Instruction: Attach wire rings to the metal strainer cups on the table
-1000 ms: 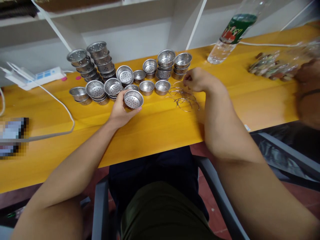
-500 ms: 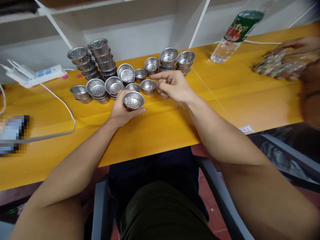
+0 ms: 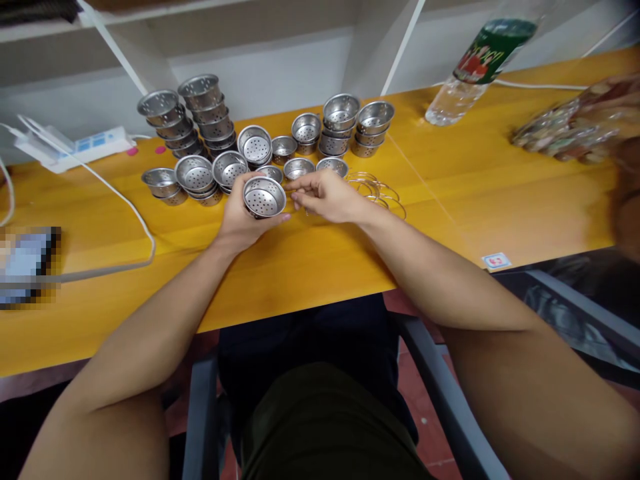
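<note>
A perforated metal cup [image 3: 265,197] is gripped in my left hand [image 3: 239,212], tilted so its holed bottom faces me. My right hand [image 3: 327,195] is just right of that cup, thumb and forefinger drawn together near its rim. Whatever those fingers pinch, if anything, is too small to make out. Beyond both hands stand similar cups, some single and some in stacks, such as the tall stack [image 3: 213,119] and a small cup [image 3: 284,148]. Thin wire rings [image 3: 385,193] lie on the table behind my right wrist.
The yellow table [image 3: 300,267] backs onto white shelving. A water bottle [image 3: 467,73] stands at the back right, near another person's hand [image 3: 617,100] on a clear bag of small items [image 3: 560,133]. At left are a power strip [image 3: 100,143], white cables and a phone [image 3: 27,267].
My right hand has moved left and toward me, from beside the far cups to the cup in my left hand. This uncovers another cup and the wire rings.
</note>
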The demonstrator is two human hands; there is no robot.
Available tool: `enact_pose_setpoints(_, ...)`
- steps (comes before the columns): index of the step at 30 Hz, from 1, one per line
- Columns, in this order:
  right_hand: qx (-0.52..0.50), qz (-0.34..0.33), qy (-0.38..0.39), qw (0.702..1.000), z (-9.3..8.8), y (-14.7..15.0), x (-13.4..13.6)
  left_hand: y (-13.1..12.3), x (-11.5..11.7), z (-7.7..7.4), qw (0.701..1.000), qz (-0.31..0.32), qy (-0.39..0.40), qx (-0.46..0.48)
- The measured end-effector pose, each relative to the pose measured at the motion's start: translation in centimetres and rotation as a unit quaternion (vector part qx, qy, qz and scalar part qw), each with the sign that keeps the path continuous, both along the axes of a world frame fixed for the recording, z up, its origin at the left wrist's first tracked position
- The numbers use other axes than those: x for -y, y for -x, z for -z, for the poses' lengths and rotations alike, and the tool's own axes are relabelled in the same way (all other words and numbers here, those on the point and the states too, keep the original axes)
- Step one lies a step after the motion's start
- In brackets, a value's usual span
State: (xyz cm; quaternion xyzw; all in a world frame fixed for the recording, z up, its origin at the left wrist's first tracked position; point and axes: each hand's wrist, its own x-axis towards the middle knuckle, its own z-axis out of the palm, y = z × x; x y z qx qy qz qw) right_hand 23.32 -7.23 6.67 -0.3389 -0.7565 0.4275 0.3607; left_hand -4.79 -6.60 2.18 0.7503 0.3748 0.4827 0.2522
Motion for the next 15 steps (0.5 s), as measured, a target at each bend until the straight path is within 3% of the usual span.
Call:
enact_pose_setpoints(3, 0.022, 0.003, 0.008, 1.000, 0.0, -0.3, -0.1, -0.2, -0.2, 0.5, 0.999, 0.029, -0.023, 0.024)
enact_pose_setpoints(7, -0.024, 0.032, 0.040, 0.998, -0.1, -1.2, -0.8, -0.5, -0.5, 1.1, 0.995, 0.066, -0.030, 0.063)
enact_pose_setpoints(15, -0.089, 0.073, -0.026, 0.993, -1.4, -1.2, 0.0, -0.5, -0.3, 1.1, 0.998, 0.038, -0.022, 0.042)
